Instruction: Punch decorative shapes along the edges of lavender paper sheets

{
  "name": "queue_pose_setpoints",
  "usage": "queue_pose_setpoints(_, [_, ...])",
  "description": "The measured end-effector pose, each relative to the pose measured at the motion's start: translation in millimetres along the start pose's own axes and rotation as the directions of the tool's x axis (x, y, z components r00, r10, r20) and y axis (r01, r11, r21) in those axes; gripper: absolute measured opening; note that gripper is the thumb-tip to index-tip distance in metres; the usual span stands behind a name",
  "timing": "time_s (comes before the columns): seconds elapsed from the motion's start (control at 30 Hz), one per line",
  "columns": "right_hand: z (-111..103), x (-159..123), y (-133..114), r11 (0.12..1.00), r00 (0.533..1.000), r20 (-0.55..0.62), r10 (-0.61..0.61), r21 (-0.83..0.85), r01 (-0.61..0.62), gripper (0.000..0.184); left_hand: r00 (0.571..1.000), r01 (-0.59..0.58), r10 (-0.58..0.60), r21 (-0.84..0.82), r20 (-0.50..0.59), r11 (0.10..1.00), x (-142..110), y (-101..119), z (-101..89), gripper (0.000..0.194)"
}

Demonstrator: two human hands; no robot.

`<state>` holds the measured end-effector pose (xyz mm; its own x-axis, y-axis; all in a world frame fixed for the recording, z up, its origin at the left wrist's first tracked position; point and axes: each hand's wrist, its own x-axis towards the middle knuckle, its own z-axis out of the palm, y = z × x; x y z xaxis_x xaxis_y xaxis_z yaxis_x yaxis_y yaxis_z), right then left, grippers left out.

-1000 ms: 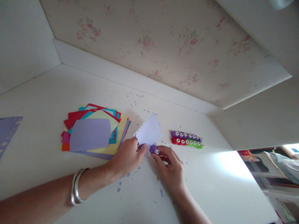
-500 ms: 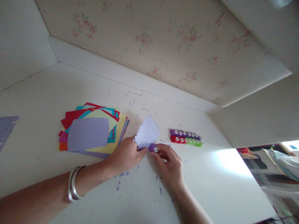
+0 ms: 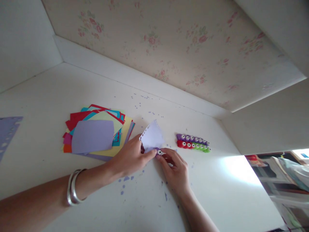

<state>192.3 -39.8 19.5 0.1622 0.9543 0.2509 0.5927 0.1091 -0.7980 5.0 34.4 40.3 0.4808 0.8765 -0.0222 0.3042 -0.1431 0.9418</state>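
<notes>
My left hand [image 3: 135,154] is closed on a pale lilac paper sheet [image 3: 152,133] that stands up from the fingers, a line of small holes along its left edge. Its thumb reaches over to a small purple paper punch [image 3: 158,150] with a white, eye-like round top. Fingertips of my right hand [image 3: 175,169] grip that punch from the right, at the sheet's lower edge. Most of the punch is hidden behind the fingers. Small lilac paper bits [image 3: 126,178] lie scattered on the white table around both hands.
Left of my hands lies a stack of coloured paper [image 3: 93,137] with a lilac sheet on top. To the right sit two rows of similar punches [image 3: 193,142] in purple, red and green. Another punched lilac sheet [image 3: 9,132] is at the far left. Shelves [image 3: 285,180] stand beyond the right edge.
The left thumb has moved right, onto the purple punch, which is now more covered. The punch has shifted slightly left and up against the sheet. The view has shifted slightly.
</notes>
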Motion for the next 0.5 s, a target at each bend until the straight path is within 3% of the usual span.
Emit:
queue_pose_setpoints(0.07, [-0.6, 0.3, 0.2, 1.0, 1.0, 0.021, 0.001, -0.004, -0.001, 0.015, 0.999, 0.022, -0.022, 0.008, -0.033, 1.0, -0.7, -0.6, -0.6, 0.025])
queue_pose_setpoints(0.23, [-0.5, 0.3, 2.4, 0.999, 0.998, 0.051, 0.029, -0.017, -0.028, 0.019, 0.998, 0.057, -0.047, 0.231, -0.051, 0.971, 2.9, -4.8, 0.3, 0.009])
queue_pose_setpoints(0.3, [0.1, 0.0, 3.8, 0.999, 0.998, 0.054, 0.042, -0.017, -0.041, 0.022, 0.997, 0.045, -0.028, 0.267, -0.066, 0.963, 3.5, -8.1, 1.6, 0.014])
queue_pose_setpoints(0.4, [1.0, -0.3, 5.1, 0.998, 0.996, 0.054, 0.069, -0.016, -0.068, 0.024, 0.977, -0.062, 0.131, 0.365, -0.168, 0.929, -0.2, -15.2, 3.8, 0.043])
queue_pose_setpoints(0.5, [1.4, -0.8, 4.5, 0.996, 0.995, 0.045, 0.089, -0.023, -0.088, 0.023, 0.865, -0.24, 0.45, 0.605, -0.222, 0.759, -8.8, -19.7, 4.4, 0.066])
